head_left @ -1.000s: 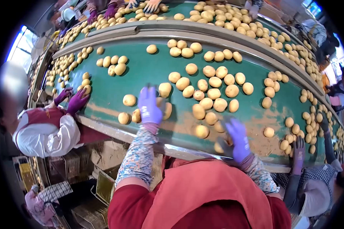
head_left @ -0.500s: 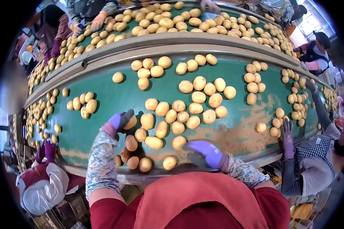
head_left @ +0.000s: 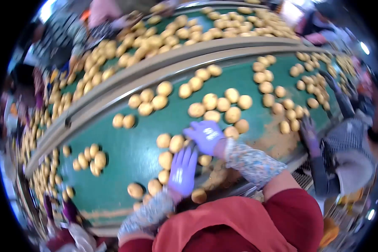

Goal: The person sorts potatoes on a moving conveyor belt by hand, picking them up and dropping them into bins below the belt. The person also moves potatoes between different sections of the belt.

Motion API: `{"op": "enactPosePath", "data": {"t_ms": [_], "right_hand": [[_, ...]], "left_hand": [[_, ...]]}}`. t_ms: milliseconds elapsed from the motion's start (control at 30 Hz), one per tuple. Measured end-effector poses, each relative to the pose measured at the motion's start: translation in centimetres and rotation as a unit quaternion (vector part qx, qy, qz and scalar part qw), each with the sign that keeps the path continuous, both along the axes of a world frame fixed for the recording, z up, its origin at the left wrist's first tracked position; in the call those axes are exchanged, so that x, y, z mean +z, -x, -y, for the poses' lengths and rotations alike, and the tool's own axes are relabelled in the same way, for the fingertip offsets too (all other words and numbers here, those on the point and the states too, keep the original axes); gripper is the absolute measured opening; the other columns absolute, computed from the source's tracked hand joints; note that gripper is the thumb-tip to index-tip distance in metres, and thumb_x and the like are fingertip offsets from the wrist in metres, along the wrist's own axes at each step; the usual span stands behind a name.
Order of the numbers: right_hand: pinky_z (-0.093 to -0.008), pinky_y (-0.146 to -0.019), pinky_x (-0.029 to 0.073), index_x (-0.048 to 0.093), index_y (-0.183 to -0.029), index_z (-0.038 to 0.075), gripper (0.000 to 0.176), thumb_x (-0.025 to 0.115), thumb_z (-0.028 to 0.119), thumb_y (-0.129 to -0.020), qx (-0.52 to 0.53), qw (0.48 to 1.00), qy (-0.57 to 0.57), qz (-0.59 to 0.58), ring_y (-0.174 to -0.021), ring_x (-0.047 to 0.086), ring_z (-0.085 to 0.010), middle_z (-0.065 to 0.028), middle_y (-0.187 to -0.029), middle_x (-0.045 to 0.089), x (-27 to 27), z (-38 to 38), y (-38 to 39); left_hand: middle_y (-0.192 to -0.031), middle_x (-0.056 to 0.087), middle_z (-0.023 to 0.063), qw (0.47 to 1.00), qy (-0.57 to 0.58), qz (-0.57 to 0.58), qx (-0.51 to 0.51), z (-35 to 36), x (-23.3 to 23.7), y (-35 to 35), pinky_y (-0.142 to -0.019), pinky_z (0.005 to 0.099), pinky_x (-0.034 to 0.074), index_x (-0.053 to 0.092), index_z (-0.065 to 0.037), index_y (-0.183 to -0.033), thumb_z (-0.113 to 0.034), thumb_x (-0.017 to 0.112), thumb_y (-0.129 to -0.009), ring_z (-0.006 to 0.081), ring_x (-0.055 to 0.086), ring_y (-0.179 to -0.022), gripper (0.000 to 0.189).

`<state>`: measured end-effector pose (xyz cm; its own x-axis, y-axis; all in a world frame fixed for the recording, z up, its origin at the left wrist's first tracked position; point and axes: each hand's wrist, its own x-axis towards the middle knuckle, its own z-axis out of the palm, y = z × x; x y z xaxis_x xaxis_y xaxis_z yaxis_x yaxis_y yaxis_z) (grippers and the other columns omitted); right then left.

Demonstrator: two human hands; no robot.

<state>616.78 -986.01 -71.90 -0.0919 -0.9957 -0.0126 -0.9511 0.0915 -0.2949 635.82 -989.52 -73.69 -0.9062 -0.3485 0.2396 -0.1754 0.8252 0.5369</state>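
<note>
My left hand (head_left: 183,170), in a purple glove, lies back up over the potato cluster with its fingers stretched out away from me. Just beyond its fingertips is my right hand (head_left: 206,136), in a matching glove, its fingers reaching left over the potatoes. The palms and whatever is under them are hidden. Beside my left hand are a potato (head_left: 165,160) and another potato (head_left: 154,187). A potato (head_left: 205,160) sits below my right wrist, and one more potato (head_left: 199,195) lies near the belt's front edge.
The green conveyor belt (head_left: 109,164) carries several potato groups and brown soil (head_left: 277,143). A raised divider (head_left: 164,63) separates it from a far belt full of potatoes (head_left: 155,42). A co-worker's gloved hand (head_left: 310,134) is at right; another co-worker's gloved hand (head_left: 70,211) is at left.
My left hand has moved right and toward me, away from the potato beside it. My right hand has moved up and left, close to the left. The camera view has shifted and tilted.
</note>
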Motion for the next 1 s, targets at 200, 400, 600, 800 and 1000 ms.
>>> {"op": "enactPosePath", "data": {"t_ms": [200,400,600,800,1000], "right_hand": [[-0.0512,-0.074,0.051,0.065,-0.107,0.02,0.027,0.066,0.036,-0.085,-0.122,0.991,-0.034,0.044,-0.09,0.069,-0.033,-0.0103,-0.096,0.067,-0.8,1.4,-3.2],[-0.0355,-0.089,0.051,0.059,-0.133,0.008,0.044,0.059,0.037,-0.1,-0.068,0.769,0.156,0.616,-0.103,0.065,-0.0216,-0.0102,-0.112,0.066,-0.7,-6.9,-10.2],[-0.0349,-0.096,0.051,0.053,-0.144,0.007,0.048,0.058,0.033,-0.104,-0.141,0.4,0.182,0.887,-0.112,0.061,-0.0176,-0.0069,-0.128,0.062,2.7,-21.9,-13.4],[-0.0339,-0.084,0.057,0.057,-0.136,0.01,0.045,0.068,0.028,-0.097,-0.31,0.407,0.389,0.766,-0.105,0.065,-0.0191,-0.0079,-0.116,0.066,-2.6,-36.5,-21.0],[-0.0372,-0.081,0.053,0.06,-0.119,0.008,0.028,0.061,0.028,-0.099,-0.886,0.43,0.155,0.082,-0.096,0.066,-0.0251,-0.0113,-0.108,0.067,-8.6,-63.7,-46.4]], "left_hand": [[-0.131,0.057,0.0216,0.997,0.036,0.057,-0.039,-3.1,-0.5,-11.3,-0.098,0.0539,0.044,0.061,-0.005,-0.122,-0.023,0.071,-0.081,0.045,0.053,-0.116,0.046],[-0.133,0.057,0.0264,0.994,0.098,0.047,0.022,-0.6,-0.8,-15.5,-0.107,0.054,0.04,0.057,0.003,-0.13,-0.017,0.065,-0.086,0.0479,0.05,-0.126,0.049],[-0.137,0.055,0.0249,0.984,-0.163,0.038,-0.068,-0.4,-0.5,-15.3,-0.114,0.0517,0.033,0.051,0.004,-0.139,-0.023,0.057,-0.096,0.0418,0.05,-0.129,0.052],[-0.144,0.054,0.0201,0.937,0.234,0.113,-0.233,-2.8,-1.2,-11.7,-0.117,0.0592,0.026,0.057,-0.008,-0.14,-0.038,0.066,-0.09,0.0439,0.046,-0.135,0.06],[-0.131,0.062,0.0249,0.965,0.163,0.035,-0.202,0.7,-0.8,-12.0,-0.104,0.0488,0.045,0.056,0.003,-0.135,-0.034,0.071,-0.089,0.0428,0.059,-0.119,0.062]]}}
